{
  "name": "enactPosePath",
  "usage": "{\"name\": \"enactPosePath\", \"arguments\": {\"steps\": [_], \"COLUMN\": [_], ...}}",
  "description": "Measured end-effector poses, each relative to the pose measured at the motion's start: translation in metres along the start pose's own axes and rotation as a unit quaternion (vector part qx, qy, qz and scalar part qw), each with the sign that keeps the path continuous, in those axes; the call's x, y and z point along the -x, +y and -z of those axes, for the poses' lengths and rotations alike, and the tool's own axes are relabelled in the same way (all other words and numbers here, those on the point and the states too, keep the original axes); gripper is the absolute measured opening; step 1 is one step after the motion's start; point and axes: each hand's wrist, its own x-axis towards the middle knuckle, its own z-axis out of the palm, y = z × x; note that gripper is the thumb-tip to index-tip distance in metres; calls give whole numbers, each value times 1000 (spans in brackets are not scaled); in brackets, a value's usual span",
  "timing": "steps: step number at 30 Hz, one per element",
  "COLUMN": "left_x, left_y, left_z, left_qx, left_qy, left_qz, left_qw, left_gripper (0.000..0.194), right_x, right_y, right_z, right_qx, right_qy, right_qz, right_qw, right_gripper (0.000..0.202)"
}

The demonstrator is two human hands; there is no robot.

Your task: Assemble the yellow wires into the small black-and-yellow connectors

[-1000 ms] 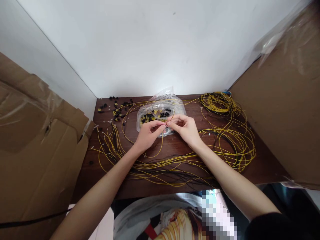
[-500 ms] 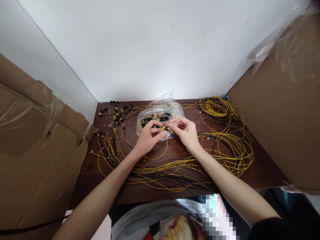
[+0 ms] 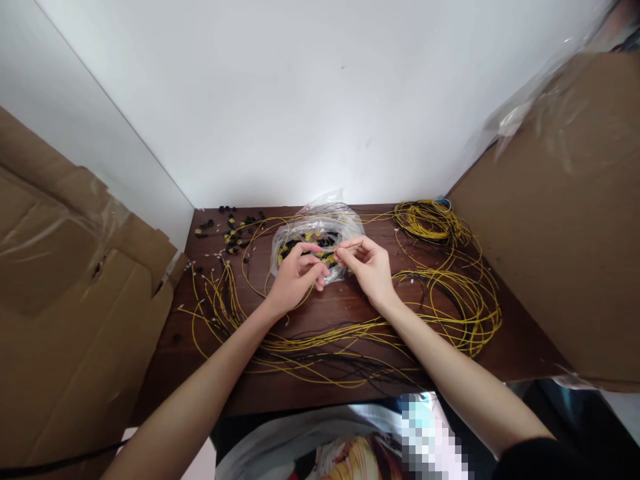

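Note:
Over the near edge of a clear plastic bag [image 3: 349,227] holding black and yellow parts [image 3: 313,240], my two hands are close together. My right hand [image 3: 367,267] pinches a thin dark wire at thumb and forefinger. Just left of it, my left hand [image 3: 299,275] has its thumb and fingers apart, and I see nothing held between them. A bundle of yellow and black wires [image 3: 320,340] runs below my hands and loops round at the right [image 3: 480,320].
A coil of yellow wire [image 3: 425,220] lies at the back right. Small black and yellow pieces [image 3: 233,237] are scattered at the back left. Cardboard stands at the left [image 3: 75,287] and right [image 3: 560,233] of the brown table [image 3: 525,340]; a white wall [image 3: 300,100] is behind.
My left hand's fingers have parted from the yellow wire that hung beneath them. My right hand has stayed pinched, nearly in place. The view has shifted slightly.

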Motion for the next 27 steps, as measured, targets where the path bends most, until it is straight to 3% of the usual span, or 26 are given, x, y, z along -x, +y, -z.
{"name": "enactPosePath", "arguments": {"steps": [9,17,27], "left_x": [1,2,4], "left_y": [3,-2,-4], "left_z": [2,5,3], "left_qx": [-143,-284,-331], "left_qy": [31,70,60], "left_qz": [-53,-97,-111], "left_qw": [988,951,935], "left_gripper": [26,20,16], "right_x": [-2,-2,1], "right_y": [1,-1,0], "right_z": [0,-4,-8], "right_qx": [-9,-35,-34], "right_qy": [-18,-40,-62], "right_qz": [-11,-51,-82], "right_qw": [1000,997,994], "right_gripper": [20,29,29]}}
